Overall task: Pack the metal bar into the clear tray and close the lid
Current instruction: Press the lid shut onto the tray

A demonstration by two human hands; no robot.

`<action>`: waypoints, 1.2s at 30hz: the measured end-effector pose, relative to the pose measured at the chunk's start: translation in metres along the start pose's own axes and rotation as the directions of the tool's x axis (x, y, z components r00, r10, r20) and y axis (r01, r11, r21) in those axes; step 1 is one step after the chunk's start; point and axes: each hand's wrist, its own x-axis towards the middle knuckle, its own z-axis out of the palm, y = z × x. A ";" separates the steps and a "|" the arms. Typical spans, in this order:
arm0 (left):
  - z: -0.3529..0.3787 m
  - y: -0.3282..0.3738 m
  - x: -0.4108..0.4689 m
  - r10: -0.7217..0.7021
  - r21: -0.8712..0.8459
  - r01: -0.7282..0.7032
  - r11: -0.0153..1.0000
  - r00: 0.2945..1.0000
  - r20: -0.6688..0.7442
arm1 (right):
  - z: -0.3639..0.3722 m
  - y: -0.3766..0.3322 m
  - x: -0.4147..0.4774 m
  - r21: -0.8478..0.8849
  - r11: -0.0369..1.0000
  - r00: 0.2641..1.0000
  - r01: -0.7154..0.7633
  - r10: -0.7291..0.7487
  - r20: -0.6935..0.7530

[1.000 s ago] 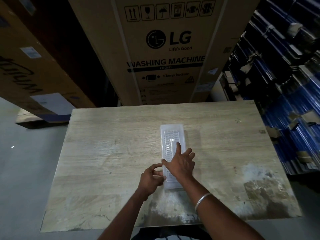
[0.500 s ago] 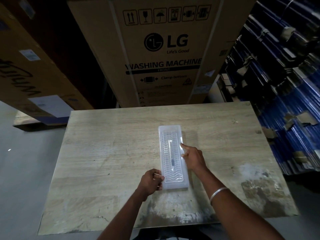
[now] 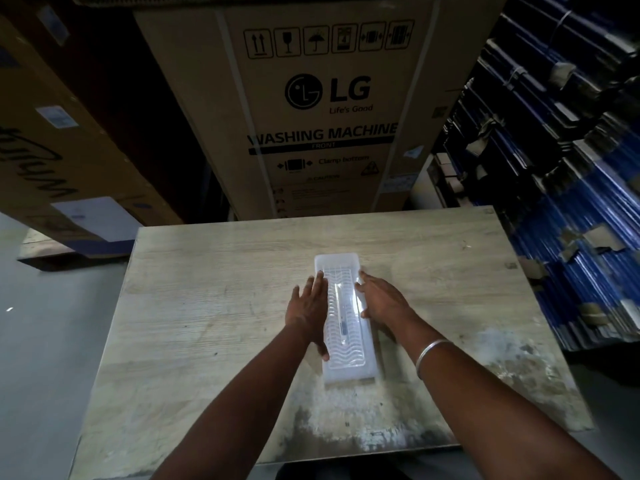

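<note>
A bangle (image 3: 433,351) circles the right wrist as two flat, spread hands flank a clear tray (image 3: 346,317) lying lengthwise on a worn wooden table (image 3: 207,306). The left hand (image 3: 310,308) presses its left edge, the right hand (image 3: 379,303) its right. The metal bar (image 3: 341,315) lies inside under the closed lid. Behind stands a washing machine carton (image 3: 325,109).

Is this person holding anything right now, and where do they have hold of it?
The clear tray, between both open hands: left hand along its left long edge, right hand along its right. They press flat against it, not grasping.
</note>
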 end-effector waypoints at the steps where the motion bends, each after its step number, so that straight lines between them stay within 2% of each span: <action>1: -0.002 0.001 0.001 0.004 -0.006 -0.004 1.000 1.000 -0.006 | -0.002 0.000 0.000 -0.016 1.000 1.000 -0.005 0.005 0.020; 4: -0.006 0.003 0.002 0.021 -0.031 -0.022 0.999 0.998 -0.056 | -0.002 0.003 0.001 -0.063 0.998 0.999 0.000 0.002 0.033; 7: -0.004 -0.001 0.001 0.028 -0.085 -0.035 0.996 0.997 -0.077 | -0.002 0.003 0.002 0.006 0.999 0.999 -0.034 0.033 0.014; 9: -0.003 -0.005 0.002 0.034 -0.108 -0.042 0.993 0.996 -0.079 | -0.005 0.003 0.004 -0.011 0.999 0.999 -0.032 0.031 -0.024; 12: -0.002 -0.009 0.007 0.032 -0.111 -0.040 0.993 0.997 -0.074 | -0.008 0.001 0.003 -0.099 0.995 0.999 -0.006 0.002 -0.041; 18: -0.006 -0.007 0.013 0.023 -0.074 -0.027 0.997 0.998 -0.053 | -0.009 0.001 0.004 -0.124 0.992 0.998 -0.032 0.024 -0.058; 36: 0.002 -0.025 0.010 0.103 -0.177 -0.130 0.975 0.983 -0.154 | -0.012 0.008 0.005 -0.086 0.996 1.000 0.005 -0.004 0.009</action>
